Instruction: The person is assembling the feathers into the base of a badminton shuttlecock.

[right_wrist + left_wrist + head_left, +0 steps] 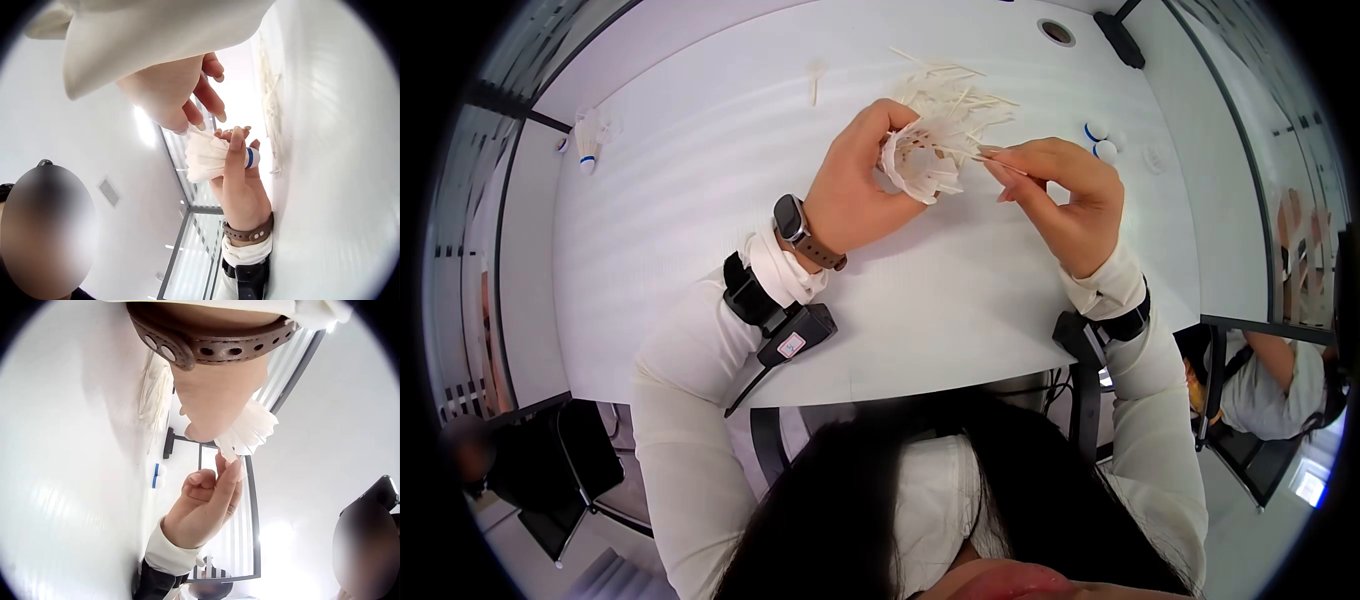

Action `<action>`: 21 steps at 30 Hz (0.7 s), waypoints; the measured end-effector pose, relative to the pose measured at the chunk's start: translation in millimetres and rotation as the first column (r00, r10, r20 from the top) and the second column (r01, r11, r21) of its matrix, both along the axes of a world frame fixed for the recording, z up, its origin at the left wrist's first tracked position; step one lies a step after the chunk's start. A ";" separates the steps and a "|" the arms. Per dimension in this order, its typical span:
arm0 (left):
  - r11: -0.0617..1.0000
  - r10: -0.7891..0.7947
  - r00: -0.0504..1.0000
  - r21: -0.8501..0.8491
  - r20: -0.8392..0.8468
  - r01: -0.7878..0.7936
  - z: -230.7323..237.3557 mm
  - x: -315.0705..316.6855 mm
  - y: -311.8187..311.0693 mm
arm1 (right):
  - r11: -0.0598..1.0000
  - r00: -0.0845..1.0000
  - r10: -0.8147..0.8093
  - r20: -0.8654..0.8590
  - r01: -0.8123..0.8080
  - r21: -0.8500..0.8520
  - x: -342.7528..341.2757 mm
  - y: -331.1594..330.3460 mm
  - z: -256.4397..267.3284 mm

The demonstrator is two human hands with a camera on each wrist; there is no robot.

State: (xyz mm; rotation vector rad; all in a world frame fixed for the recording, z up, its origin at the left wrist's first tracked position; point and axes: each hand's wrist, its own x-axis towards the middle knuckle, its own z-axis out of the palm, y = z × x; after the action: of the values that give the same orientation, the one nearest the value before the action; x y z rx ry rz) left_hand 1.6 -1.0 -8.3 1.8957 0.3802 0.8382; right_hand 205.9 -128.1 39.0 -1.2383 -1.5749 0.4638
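Note:
A white feather shuttlecock (207, 156) with a blue band at its base is gripped around the lower part by the left hand (862, 190). Its open feather end faces the wearer in the head view. The right hand (1068, 200) pinches a thin feather shaft (1002, 163) between thumb and fingertips, just right of the shuttlecock's rim. In the left wrist view the right hand's (206, 503) fingertips are at the feather skirt (247, 432). Whether that shaft is joined to the shuttlecock I cannot tell.
A pile of loose feathers (970, 100) lies behind the shuttlecock. One feather (814, 88) lies apart. Another shuttlecock (587, 145) is at the far left; blue-banded white pieces (1105, 150) are at the right. A round desk hole (1056, 33) and low partitions edge the table.

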 end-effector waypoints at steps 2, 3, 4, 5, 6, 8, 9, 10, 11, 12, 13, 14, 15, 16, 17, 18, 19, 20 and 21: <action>0.999 0.004 1.000 0.031 0.016 -0.004 -0.9 0.8 0.2 | 1.000 0.999 0.015 0.033 -0.015 0.017 -0.3 -0.1 -1.0; 0.999 0.004 1.000 0.048 0.025 -0.005 -1.1 1.5 0.3 | 1.000 0.998 0.005 0.055 -0.006 0.017 -1.0 -0.5 -0.4; 0.999 0.007 0.999 0.054 0.036 -0.008 -1.1 2.0 0.0 | 1.000 0.997 -0.004 0.077 0.003 0.017 -1.5 -0.9 0.8; 0.998 0.010 0.999 0.060 0.048 -0.013 -1.1 2.4 -0.1 | 1.000 0.995 -0.012 0.101 0.011 0.016 -1.6 -1.0 1.6; 0.998 0.016 0.998 0.065 0.060 -0.020 -1.1 2.4 -0.2 | 1.000 0.992 -0.012 0.123 0.011 0.003 -0.4 -0.9 1.5; 0.998 0.034 0.995 0.057 0.094 -0.039 -0.8 3.6 -0.7 | 0.999 0.987 -0.003 0.160 -0.002 0.035 -0.6 -0.9 1.4; 0.997 0.043 0.993 0.053 0.111 -0.049 -0.8 3.9 -0.8 | 0.999 0.984 0.001 0.179 -0.010 0.051 -0.8 -0.9 1.3; 0.998 0.037 0.995 0.055 0.094 -0.043 -0.8 3.4 -0.6 | 0.998 0.978 0.007 0.210 -0.018 0.052 -0.8 -0.9 2.3; 0.998 0.031 0.997 0.056 0.076 -0.036 -0.9 2.5 -0.1 | 0.997 0.967 0.006 0.253 -0.026 0.076 -0.4 -0.4 3.0; 0.998 0.025 0.998 0.058 0.059 -0.028 -0.9 1.9 0.3 | 0.994 0.956 0.003 0.295 -0.034 0.100 0.4 0.1 3.6; 0.998 0.025 0.998 0.059 0.055 -0.028 -0.7 1.7 0.3 | 0.991 0.942 -0.002 0.335 -0.042 0.124 1.2 0.4 4.3; 0.998 0.025 0.998 0.060 0.051 -0.028 -0.5 1.6 0.4 | 0.990 0.938 0.004 0.346 -0.052 0.130 1.7 0.6 5.2; 0.998 0.025 0.999 0.061 0.047 -0.028 -0.4 1.6 0.3 | 0.989 0.936 0.007 0.353 -0.059 0.139 2.0 0.9 5.3; 0.999 0.020 0.999 0.040 0.051 -0.022 -0.9 1.9 0.2 | 0.987 0.933 0.009 0.359 -0.067 0.147 2.4 1.2 5.3; 0.999 0.022 0.998 0.038 0.052 -0.024 -1.5 2.1 0.1 | 0.985 0.931 0.012 0.365 -0.074 0.156 2.8 1.3 5.3; 0.999 0.025 0.998 0.035 0.053 -0.027 -2.0 2.1 0.2 | 0.984 0.932 0.017 0.363 -0.079 0.159 2.9 1.5 5.0; 0.999 0.027 0.998 0.033 0.054 -0.029 -2.2 2.3 0.2 | 0.983 0.932 0.021 0.361 -0.085 0.162 2.9 1.6 4.6; 0.999 0.032 0.998 0.031 0.052 -0.034 -1.8 2.5 -0.2 | 0.982 0.933 0.025 0.359 -0.090 0.165 2.9 1.7 4.4; 0.999 0.037 0.998 0.029 0.049 -0.038 -1.1 2.4 -0.9 | 0.981 0.928 0.022 0.373 -0.093 0.173 2.6 1.7 4.8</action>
State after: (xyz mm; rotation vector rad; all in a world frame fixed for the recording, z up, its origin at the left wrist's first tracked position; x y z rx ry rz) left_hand 4.0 -2.0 -9.4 1.8977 0.3767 0.9173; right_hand 208.5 -126.4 43.9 -1.1820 -1.9292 0.1137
